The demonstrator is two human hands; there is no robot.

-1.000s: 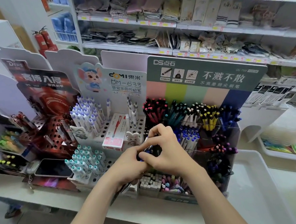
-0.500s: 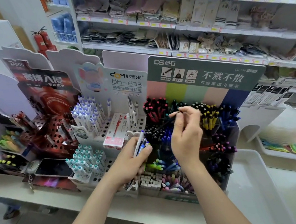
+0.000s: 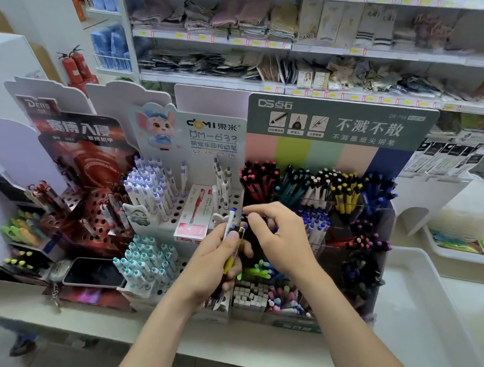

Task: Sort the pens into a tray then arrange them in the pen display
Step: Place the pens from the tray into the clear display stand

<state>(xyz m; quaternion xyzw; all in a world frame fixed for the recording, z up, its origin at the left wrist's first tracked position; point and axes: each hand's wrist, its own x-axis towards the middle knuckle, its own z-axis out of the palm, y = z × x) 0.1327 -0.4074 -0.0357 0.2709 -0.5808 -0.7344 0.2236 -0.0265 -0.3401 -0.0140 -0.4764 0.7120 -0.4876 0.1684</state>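
Item: pens [image 3: 231, 226], a small bunch. One has a white barrel with a blue tip, one a yellow barrel with a dark top; the rest are hidden by fingers
Location: gripped upright in the left hand [image 3: 214, 261], just in front of the pen display [image 3: 344, 126]
Right hand [image 3: 281, 236]: fingers curled, thumb and forefinger tips close together at the tops of the bunch; whether they pinch a pen cannot be told
Display, back compartments, left to right: pink-topped pens [image 3: 258, 178], teal pens [image 3: 293, 182], white pens [image 3: 317, 190], yellow pens [image 3: 347, 195], blue pens [image 3: 379, 186]
Display, lower compartments: neon green pens [image 3: 255, 271], pastel pens [image 3: 283, 298]
Tray [image 3: 419, 298]: white, on the counter just right of the display
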